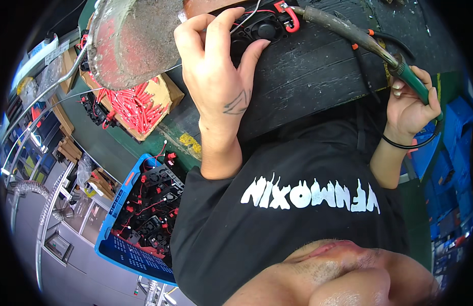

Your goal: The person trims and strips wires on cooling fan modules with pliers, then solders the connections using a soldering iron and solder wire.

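Soldering iron (366,43) is grasped by its green handle in the right hand (411,107); its tip stands at a red connector (281,6) beside the fan unit (263,30), contact not confirmed. The fan unit lies toward the left edge of the black surface (308,76), back from the near edge. Left hand (213,66) curves over it, thumb at its near side; whether the grip is clenched cannot be told. Beyond the surface's left edge sits a carton (171,93) of red tubes (137,106).
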The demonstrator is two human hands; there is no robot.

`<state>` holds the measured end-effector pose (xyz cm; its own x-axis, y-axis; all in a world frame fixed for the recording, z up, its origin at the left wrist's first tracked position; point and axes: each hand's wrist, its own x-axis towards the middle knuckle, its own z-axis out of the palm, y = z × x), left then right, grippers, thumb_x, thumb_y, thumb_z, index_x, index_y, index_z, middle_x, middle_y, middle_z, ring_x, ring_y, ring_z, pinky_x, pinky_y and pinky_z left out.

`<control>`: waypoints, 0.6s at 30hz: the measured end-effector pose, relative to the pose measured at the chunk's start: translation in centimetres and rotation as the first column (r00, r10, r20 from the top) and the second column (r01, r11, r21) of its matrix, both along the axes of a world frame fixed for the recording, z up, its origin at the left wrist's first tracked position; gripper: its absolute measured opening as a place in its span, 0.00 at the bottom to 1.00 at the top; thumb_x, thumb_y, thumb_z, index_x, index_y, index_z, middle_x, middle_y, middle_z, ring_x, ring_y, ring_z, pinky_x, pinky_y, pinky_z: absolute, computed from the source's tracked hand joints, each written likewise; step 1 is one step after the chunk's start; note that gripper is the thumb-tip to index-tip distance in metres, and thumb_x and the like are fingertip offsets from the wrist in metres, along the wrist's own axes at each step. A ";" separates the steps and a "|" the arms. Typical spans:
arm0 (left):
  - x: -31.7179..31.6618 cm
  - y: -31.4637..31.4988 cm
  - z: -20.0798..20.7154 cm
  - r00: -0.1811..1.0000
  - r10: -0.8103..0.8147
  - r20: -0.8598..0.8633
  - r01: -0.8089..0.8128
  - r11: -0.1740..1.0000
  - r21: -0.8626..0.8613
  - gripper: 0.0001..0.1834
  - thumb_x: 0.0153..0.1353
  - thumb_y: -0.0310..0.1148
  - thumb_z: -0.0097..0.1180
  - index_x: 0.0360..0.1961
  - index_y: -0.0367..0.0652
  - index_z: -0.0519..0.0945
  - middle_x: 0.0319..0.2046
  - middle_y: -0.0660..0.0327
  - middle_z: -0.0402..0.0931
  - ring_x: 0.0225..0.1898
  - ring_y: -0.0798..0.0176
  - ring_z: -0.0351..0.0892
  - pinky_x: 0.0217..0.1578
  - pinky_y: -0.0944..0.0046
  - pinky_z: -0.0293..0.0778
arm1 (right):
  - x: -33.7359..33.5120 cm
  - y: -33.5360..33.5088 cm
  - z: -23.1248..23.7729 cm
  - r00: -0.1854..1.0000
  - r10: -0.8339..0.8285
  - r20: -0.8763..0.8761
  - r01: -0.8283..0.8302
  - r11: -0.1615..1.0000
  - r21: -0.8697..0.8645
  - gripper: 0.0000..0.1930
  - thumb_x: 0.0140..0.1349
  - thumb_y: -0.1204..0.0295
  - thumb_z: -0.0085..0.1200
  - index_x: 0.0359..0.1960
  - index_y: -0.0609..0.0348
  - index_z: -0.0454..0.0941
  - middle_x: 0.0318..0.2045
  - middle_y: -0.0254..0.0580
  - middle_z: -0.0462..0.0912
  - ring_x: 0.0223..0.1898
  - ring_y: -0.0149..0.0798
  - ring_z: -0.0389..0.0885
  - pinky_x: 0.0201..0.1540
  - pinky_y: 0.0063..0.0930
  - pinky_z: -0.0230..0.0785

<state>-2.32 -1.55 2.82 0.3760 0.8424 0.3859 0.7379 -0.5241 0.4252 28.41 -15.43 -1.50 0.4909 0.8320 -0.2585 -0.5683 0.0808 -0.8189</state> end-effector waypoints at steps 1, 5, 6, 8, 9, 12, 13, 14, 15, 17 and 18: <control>0.0 0.0 0.0 1.000 -0.001 0.000 0.001 1.000 0.004 0.29 0.44 0.33 0.82 0.50 0.47 0.85 0.42 0.62 0.68 0.30 0.69 0.66 0.31 0.70 0.70 | 0.0 0.0 0.0 1.000 -0.002 -0.001 0.002 1.000 0.003 0.31 0.68 0.51 0.36 0.48 0.70 0.82 0.30 0.56 0.86 0.28 0.43 0.82 0.32 0.28 0.69; 0.0 0.0 0.0 1.000 -0.010 -0.003 0.010 1.000 -0.002 0.29 0.44 0.33 0.82 0.50 0.47 0.85 0.42 0.62 0.68 0.30 0.69 0.67 0.30 0.70 0.70 | 0.1 0.1 -0.2 1.000 0.011 0.004 -0.011 0.999 0.041 0.31 0.68 0.51 0.36 0.48 0.69 0.82 0.30 0.56 0.86 0.28 0.42 0.82 0.33 0.28 0.69; 0.0 0.0 -0.1 1.000 -0.011 0.000 0.011 1.000 0.000 0.29 0.44 0.33 0.82 0.50 0.47 0.85 0.42 0.62 0.68 0.30 0.69 0.67 0.30 0.70 0.70 | 0.0 0.1 -0.1 1.000 -0.004 -0.002 0.005 1.000 0.029 0.31 0.68 0.51 0.36 0.49 0.69 0.82 0.30 0.56 0.86 0.28 0.42 0.82 0.33 0.28 0.69; 0.0 0.0 -0.1 1.000 -0.011 0.002 0.011 1.000 0.001 0.29 0.45 0.33 0.82 0.50 0.47 0.85 0.42 0.62 0.68 0.30 0.69 0.67 0.30 0.70 0.70 | 0.0 0.2 0.0 1.000 -0.019 -0.008 0.019 1.000 0.017 0.31 0.68 0.51 0.36 0.49 0.69 0.83 0.30 0.56 0.86 0.28 0.42 0.82 0.33 0.28 0.69; -0.1 0.0 -0.1 1.000 -0.015 -0.002 0.015 1.000 0.004 0.28 0.45 0.33 0.81 0.50 0.47 0.85 0.42 0.62 0.68 0.29 0.68 0.68 0.30 0.70 0.70 | 0.0 0.2 0.0 1.000 -0.002 -0.012 0.002 1.000 0.025 0.31 0.69 0.51 0.36 0.49 0.69 0.83 0.30 0.55 0.86 0.28 0.42 0.82 0.33 0.28 0.69; 0.3 -0.1 0.4 1.000 -0.009 -0.019 0.009 1.000 -0.010 0.28 0.45 0.33 0.81 0.50 0.47 0.86 0.42 0.61 0.69 0.30 0.68 0.68 0.31 0.69 0.71 | 0.2 0.1 -0.2 1.000 0.021 -0.009 -0.021 0.999 0.035 0.31 0.69 0.51 0.36 0.49 0.69 0.83 0.30 0.55 0.86 0.28 0.42 0.81 0.32 0.27 0.68; 0.4 -0.2 0.5 1.000 -0.002 -0.032 0.001 1.000 -0.027 0.28 0.45 0.34 0.81 0.50 0.47 0.86 0.42 0.61 0.69 0.30 0.68 0.69 0.31 0.69 0.71 | 0.2 0.1 -0.2 1.000 0.026 -0.001 -0.026 0.999 0.037 0.31 0.69 0.51 0.36 0.49 0.69 0.83 0.30 0.55 0.86 0.28 0.42 0.81 0.32 0.27 0.68; 0.4 -0.2 0.6 1.000 -0.001 -0.031 0.001 1.000 -0.026 0.28 0.45 0.34 0.81 0.50 0.47 0.86 0.42 0.61 0.69 0.30 0.68 0.69 0.31 0.69 0.71 | 0.2 0.1 -0.2 1.000 0.026 0.000 -0.026 0.999 0.037 0.31 0.69 0.51 0.36 0.49 0.69 0.83 0.30 0.55 0.86 0.28 0.42 0.81 0.32 0.27 0.68; 0.5 -0.2 0.6 0.999 0.003 -0.034 -0.004 0.999 -0.032 0.28 0.45 0.34 0.81 0.50 0.47 0.86 0.42 0.61 0.69 0.30 0.68 0.69 0.31 0.69 0.71 | 0.3 0.1 -0.1 1.000 0.023 0.001 -0.023 0.999 0.034 0.31 0.69 0.51 0.36 0.49 0.69 0.83 0.30 0.55 0.86 0.28 0.42 0.81 0.32 0.27 0.68; 0.5 -0.2 0.7 0.999 0.008 -0.039 -0.009 0.999 -0.037 0.28 0.45 0.34 0.81 0.50 0.47 0.86 0.42 0.61 0.69 0.30 0.68 0.69 0.31 0.68 0.71 | 0.2 0.1 0.0 1.000 0.020 0.001 -0.020 0.999 0.031 0.31 0.69 0.52 0.36 0.49 0.69 0.83 0.30 0.55 0.86 0.28 0.42 0.81 0.32 0.28 0.68; 0.5 -0.2 0.8 0.999 0.008 -0.039 -0.010 0.999 -0.042 0.28 0.45 0.34 0.81 0.50 0.47 0.86 0.42 0.61 0.69 0.30 0.68 0.70 0.31 0.68 0.72 | 0.1 0.2 0.1 1.000 0.011 0.004 -0.011 1.000 0.025 0.31 0.69 0.52 0.36 0.49 0.69 0.83 0.29 0.55 0.86 0.27 0.42 0.81 0.32 0.28 0.68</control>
<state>-1.87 -1.73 3.57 0.3824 0.8611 0.3350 0.7589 -0.4995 0.4178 28.56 -15.24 -1.44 0.4826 0.8435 -0.2357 -0.5664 0.0952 -0.8186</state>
